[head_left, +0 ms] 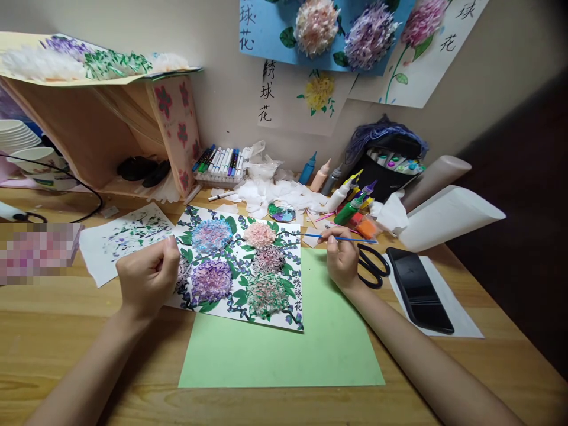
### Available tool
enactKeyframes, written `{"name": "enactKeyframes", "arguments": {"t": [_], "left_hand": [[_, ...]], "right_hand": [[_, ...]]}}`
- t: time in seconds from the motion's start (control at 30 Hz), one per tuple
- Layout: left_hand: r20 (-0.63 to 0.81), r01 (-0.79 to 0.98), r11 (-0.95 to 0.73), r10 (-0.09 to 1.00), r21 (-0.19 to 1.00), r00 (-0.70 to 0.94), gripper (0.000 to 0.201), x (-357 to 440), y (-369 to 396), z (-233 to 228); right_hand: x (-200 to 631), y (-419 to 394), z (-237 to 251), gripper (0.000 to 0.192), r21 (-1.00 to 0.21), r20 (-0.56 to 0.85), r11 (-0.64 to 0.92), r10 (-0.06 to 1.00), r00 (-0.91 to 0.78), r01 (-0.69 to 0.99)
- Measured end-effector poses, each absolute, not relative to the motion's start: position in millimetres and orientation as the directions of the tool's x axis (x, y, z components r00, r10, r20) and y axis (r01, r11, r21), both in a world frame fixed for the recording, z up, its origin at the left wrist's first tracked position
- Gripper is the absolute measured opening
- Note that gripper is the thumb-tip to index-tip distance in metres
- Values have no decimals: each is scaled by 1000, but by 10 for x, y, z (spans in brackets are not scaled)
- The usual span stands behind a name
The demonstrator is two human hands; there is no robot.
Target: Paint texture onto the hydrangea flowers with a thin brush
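A white sheet with painted dark stems, green leaves and raised hydrangea flowers, the flower picture, lies over a light green sheet. My left hand is closed in a fist at the picture's left edge, covering part of a flower; I see nothing in its fingers. Between the fingers of my right hand is a thin blue paintbrush, held nearly level, its tip at the picture's upper right edge. Beyond the picture sits a small palette smeared with green, blue and purple paint.
Black scissors and a phone lie right of my right hand. Paint bottles, crumpled tissue and a marker box line the back. A paint-marked paper lies left, before a pink box.
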State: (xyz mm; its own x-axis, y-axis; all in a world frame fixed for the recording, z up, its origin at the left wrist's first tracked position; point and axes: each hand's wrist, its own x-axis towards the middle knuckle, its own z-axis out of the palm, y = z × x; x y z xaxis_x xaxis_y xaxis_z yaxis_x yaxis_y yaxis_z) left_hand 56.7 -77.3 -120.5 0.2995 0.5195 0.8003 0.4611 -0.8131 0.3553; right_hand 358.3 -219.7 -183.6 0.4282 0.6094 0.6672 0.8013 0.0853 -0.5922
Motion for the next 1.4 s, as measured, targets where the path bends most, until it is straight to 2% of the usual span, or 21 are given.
{"name": "enactKeyframes", "arguments": {"t": [0.47, 0.73, 1.0, 1.23, 1.4], "left_hand": [[806, 450, -822, 509, 350, 304, 44, 562, -753, -1228], [809, 458, -818, 510, 349, 293, 46, 563, -743, -1244], [807, 467, -811, 516, 351, 289, 46, 564, -735, -1259], [813, 466, -815, 507, 344, 287, 46, 576, -742, -1235], [812, 467, -812, 512, 351, 279, 46, 582, -736, -1243]], "right_hand": [[3577, -2194, -1821, 14, -594, 685, 122, 595, 420, 795], [3643, -2193, -1896, 13, -601, 732, 151, 499, 464, 785], [3628, -2182, -1872, 14, -582, 713, 128, 555, 428, 803], [3631, -2198, -1873, 15, -566, 733, 121, 526, 431, 816], [3629, -2193, -1868, 14, -574, 717, 110, 545, 434, 811]]}}
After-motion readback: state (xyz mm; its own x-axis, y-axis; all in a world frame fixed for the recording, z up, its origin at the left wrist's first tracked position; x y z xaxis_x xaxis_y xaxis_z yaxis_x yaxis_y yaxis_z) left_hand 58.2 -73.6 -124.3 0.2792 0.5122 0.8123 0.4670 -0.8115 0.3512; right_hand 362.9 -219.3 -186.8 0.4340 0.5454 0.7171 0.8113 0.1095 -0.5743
